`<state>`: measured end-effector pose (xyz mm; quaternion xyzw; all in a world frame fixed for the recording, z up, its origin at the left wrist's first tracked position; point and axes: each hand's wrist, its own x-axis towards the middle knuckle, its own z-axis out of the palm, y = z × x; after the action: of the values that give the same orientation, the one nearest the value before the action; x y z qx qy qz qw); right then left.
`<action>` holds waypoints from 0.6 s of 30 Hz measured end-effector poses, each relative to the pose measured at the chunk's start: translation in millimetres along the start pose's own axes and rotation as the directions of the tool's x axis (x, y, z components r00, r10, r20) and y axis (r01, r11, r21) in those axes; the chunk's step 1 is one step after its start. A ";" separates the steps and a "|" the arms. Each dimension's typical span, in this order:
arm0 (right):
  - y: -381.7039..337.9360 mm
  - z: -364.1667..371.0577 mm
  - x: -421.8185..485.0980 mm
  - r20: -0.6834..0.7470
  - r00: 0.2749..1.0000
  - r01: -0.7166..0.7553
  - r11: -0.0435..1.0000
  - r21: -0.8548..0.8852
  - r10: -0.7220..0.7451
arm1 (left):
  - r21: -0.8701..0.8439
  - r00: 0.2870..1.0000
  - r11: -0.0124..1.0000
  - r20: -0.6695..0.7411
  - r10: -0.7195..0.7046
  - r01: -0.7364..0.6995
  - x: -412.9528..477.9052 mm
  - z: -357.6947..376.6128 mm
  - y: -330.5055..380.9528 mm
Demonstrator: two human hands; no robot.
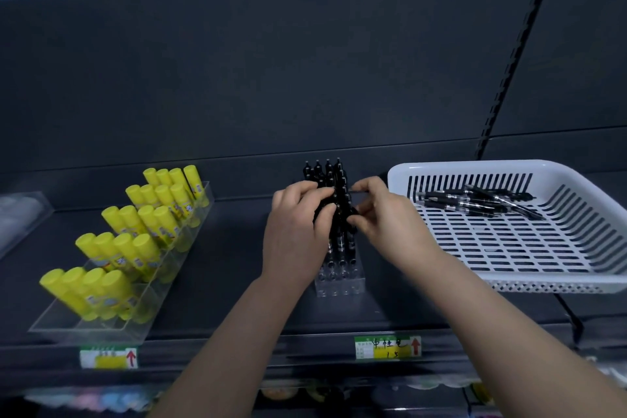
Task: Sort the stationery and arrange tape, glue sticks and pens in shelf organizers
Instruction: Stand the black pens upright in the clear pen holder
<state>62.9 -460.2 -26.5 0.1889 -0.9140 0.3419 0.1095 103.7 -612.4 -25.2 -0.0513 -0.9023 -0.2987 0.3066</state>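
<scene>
Several black pens (328, 169) stand upright in a clear pen organizer (340, 283) at the middle of the dark shelf. My left hand (296, 231) curls round the standing pens from the left. From the right, my right hand (383, 214) pinches a pen among them. More black pens (475, 202) lie loose in a white slotted basket (529, 258) on the right. Yellow glue sticks (135, 231) fill the rows of a clear tiered organizer (88, 329) on the left.
A clear container (20, 217) sits at the far left edge. Price labels (387, 347) hang on the shelf's front lip. A lower shelf holds blurred coloured items (91, 399). The dark back panel rises behind everything.
</scene>
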 end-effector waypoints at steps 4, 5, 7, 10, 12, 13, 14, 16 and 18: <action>4.8 -12.6 -2.6 0.023 0.999 -0.028 0.999 -0.024 0.029 | -0.011 0.999 0.999 0.007 0.050 -0.050 4.8 -0.6 8.9; 8.1 -17.9 -4.1 0.018 0.999 -0.025 0.997 -0.079 0.027 | -0.007 0.997 0.997 0.010 0.071 -0.071 6.7 0.8 12.0; 16.9 -30.6 -8.3 -0.001 1.000 0.001 0.967 -0.253 -0.002 | 0.004 0.993 0.993 0.020 0.116 -0.116 10.5 5.7 19.9; 36.2 -50.5 -15.7 0.015 1.000 0.029 0.891 -0.452 -0.025 | 0.024 0.982 0.983 0.056 0.181 -0.183 16.8 19.0 35.4; 52.5 -62.7 -21.7 0.007 1.000 0.006 0.868 -0.497 -0.002 | 0.026 0.974 0.979 0.108 0.198 -0.202 21.8 32.0 48.5; 61.2 -68.8 -24.9 -0.003 1.000 -0.007 0.862 -0.507 0.006 | 0.027 0.970 0.978 0.142 0.199 -0.205 24.5 39.9 55.6; 69.9 -75.0 -28.4 -0.010 1.000 -0.020 0.857 -0.515 0.017 | 0.031 0.964 0.978 0.182 0.196 -0.205 27.3 48.5 63.1; 89.4 -88.4 -36.3 -0.016 0.998 -0.054 0.847 -0.529 0.054 | 0.046 0.945 0.976 0.264 0.192 -0.211 32.3 68.6 78.1; 111.0 -103.1 -44.3 -0.027 0.995 -0.099 0.830 -0.548 0.101 | 0.070 0.913 0.972 0.363 0.186 -0.226 37.3 91.6 91.8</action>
<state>63.7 -302.4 -29.3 0.1020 -0.9824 0.0707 0.1396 51.1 -488.6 -14.9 -0.1821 -0.9473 -0.2002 0.1712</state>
